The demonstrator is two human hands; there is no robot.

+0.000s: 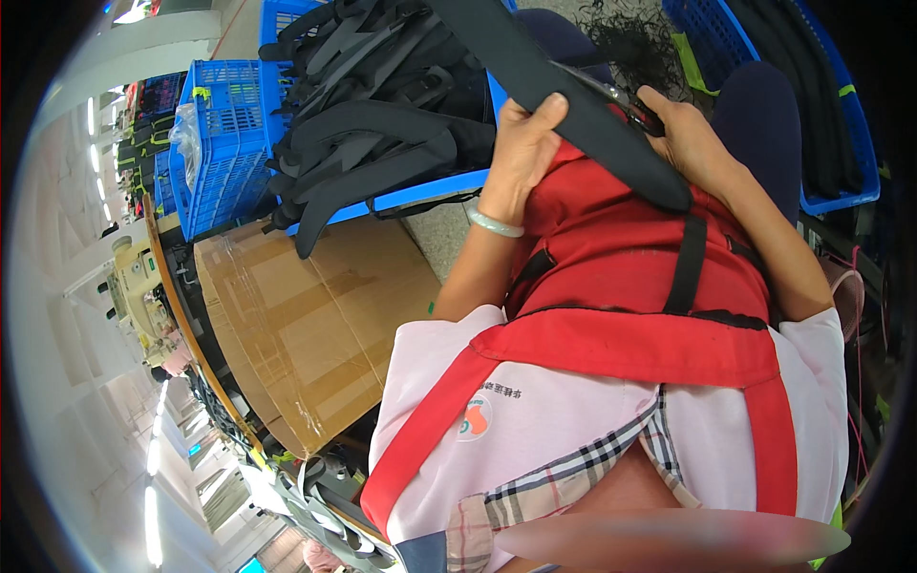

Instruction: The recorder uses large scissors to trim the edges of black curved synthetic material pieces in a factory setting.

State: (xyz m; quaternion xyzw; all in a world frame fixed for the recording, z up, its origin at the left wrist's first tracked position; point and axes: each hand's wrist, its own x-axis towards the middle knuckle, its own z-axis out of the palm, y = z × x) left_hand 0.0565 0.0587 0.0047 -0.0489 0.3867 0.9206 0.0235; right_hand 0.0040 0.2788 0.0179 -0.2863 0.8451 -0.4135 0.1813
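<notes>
A long padded black strap (611, 143) with a rounded end slants across my lap, over my red apron (611, 258). My left hand (525, 148) grips its left edge, thumb on top and the other fingers mostly hidden beneath. On the strap's other side, my right hand (697, 143) is closed around a pair of scissors (642, 116) with dark handles. Their metal blades lie along the strap's right edge and are partly covered by it. To the left, many similar black straps (382, 143) are heaped in a blue crate (430, 191).
A flattened-looking brown cardboard box (325, 315) stands at my left, below the crate. Another blue crate (220, 124) is farther left. At my right, a blue crate (841, 202) holds more black pieces. Dark trimmings (635, 48) litter the floor ahead. A sewing machine (138, 291) stands at far left.
</notes>
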